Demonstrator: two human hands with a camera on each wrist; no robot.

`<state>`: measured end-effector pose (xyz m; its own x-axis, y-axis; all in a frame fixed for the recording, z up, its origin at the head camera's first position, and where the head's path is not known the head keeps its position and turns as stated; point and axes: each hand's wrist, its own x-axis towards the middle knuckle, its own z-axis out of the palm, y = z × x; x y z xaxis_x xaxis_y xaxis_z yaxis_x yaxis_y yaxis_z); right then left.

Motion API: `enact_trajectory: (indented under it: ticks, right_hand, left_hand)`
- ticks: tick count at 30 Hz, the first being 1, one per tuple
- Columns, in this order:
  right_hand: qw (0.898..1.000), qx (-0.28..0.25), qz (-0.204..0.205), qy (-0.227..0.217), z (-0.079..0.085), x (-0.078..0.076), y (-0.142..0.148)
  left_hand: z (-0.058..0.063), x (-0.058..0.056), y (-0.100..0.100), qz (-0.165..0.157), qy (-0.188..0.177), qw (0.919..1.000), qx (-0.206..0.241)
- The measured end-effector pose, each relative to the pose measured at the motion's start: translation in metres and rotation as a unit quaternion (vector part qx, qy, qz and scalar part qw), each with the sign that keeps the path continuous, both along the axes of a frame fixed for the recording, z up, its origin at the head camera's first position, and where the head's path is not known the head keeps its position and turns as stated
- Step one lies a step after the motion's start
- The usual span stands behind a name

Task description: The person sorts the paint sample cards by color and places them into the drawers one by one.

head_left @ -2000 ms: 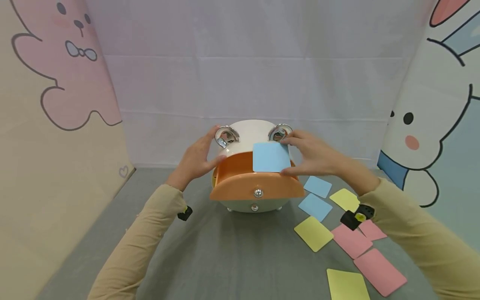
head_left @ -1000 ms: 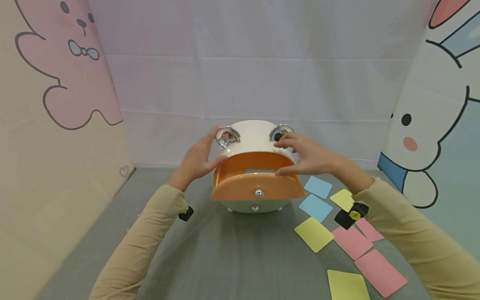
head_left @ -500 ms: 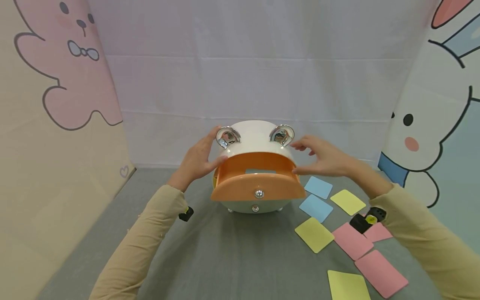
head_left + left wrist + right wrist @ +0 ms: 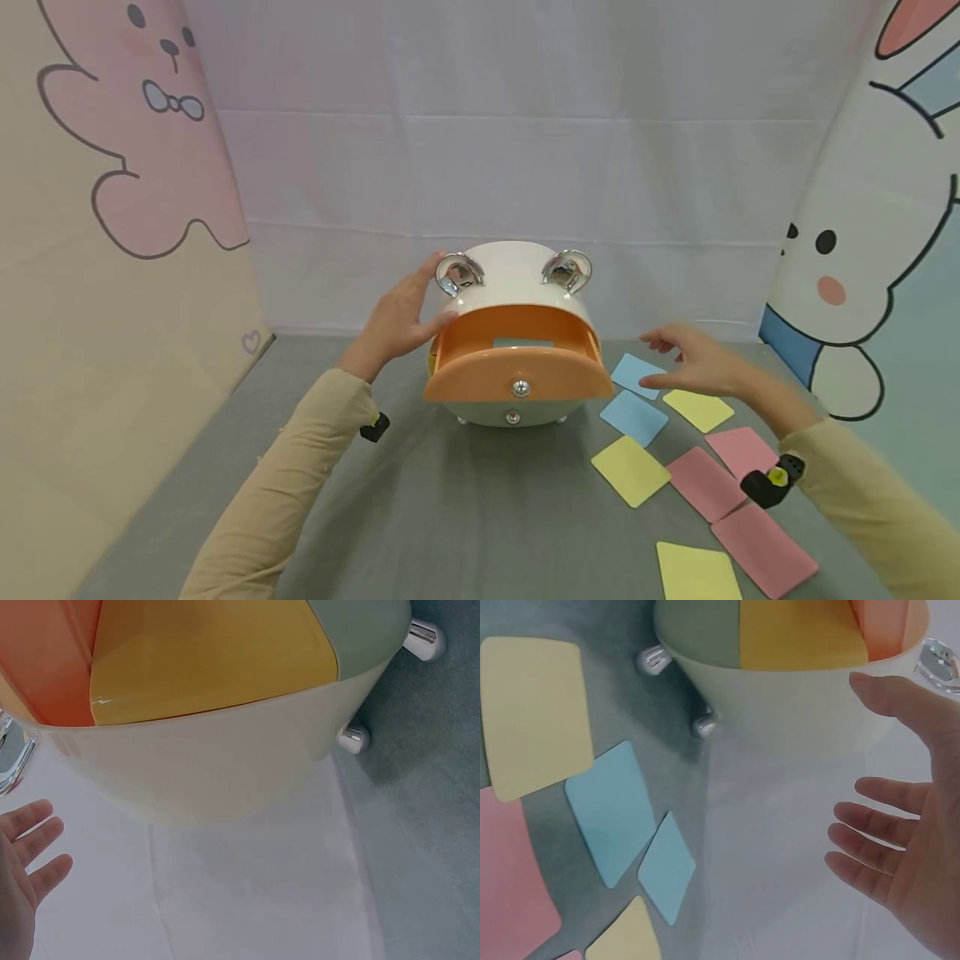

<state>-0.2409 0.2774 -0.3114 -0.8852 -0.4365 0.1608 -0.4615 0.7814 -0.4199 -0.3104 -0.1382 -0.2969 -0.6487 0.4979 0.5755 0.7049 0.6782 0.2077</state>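
A rounded white drawer box (image 4: 513, 265) with two chrome ear-like rings stands at the middle of the grey table. Its orange top drawer (image 4: 480, 375) is pulled out, and a strip of a blue card (image 4: 522, 342) shows inside. My left hand (image 4: 396, 323) rests at the box's left side, fingers extended beside the chrome ring and thumb by the drawer opening. To the right of the box, my right hand (image 4: 693, 360) hovers with nothing in it, thumb and fingers spread apart. Its thumb overlaps a blue card (image 4: 633, 371) on the table in the head view.
Nearer lies a second blue card (image 4: 634, 417). Several yellow cards (image 4: 630, 471) and pink cards (image 4: 763, 548) are spread over the table's right side. Below the orange drawer sits a green drawer (image 4: 480, 412) with a chrome knob. A white cloth (image 4: 517, 167) hangs behind.
The blue card my right hand held over the drawer now lies inside it. My right hand has let go and moved right and down towards the loose cards. The left hand stays put.
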Motion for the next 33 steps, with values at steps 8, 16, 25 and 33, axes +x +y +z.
enact_trajectory:
  ticks: [8, 16, 25, 33]
  right_hand:
    - [1.0, 0.015, -0.023, -0.001, -0.043, -0.002, 0.021]
    - [0.999, 0.003, -0.049, -0.021, -0.082, -0.004, 0.03]
    - [0.995, -0.009, -0.09, -0.032, -0.115, -0.002, 0.032]
    - [0.991, 0.013, -0.119, -0.055, -0.129, -0.007, 0.032]
  left_hand:
    - [0.0, 0.002, 0.0, -0.004, 0.0, 1.0, 0.0]
    - [0.001, 0.003, 0.001, -0.002, 0.002, 1.0, 0.0]
    - [0.0, 0.005, 0.0, 0.0, -0.007, 1.0, 0.001]
    - [0.001, 0.005, 0.0, 0.001, -0.012, 0.9999, 0.004]
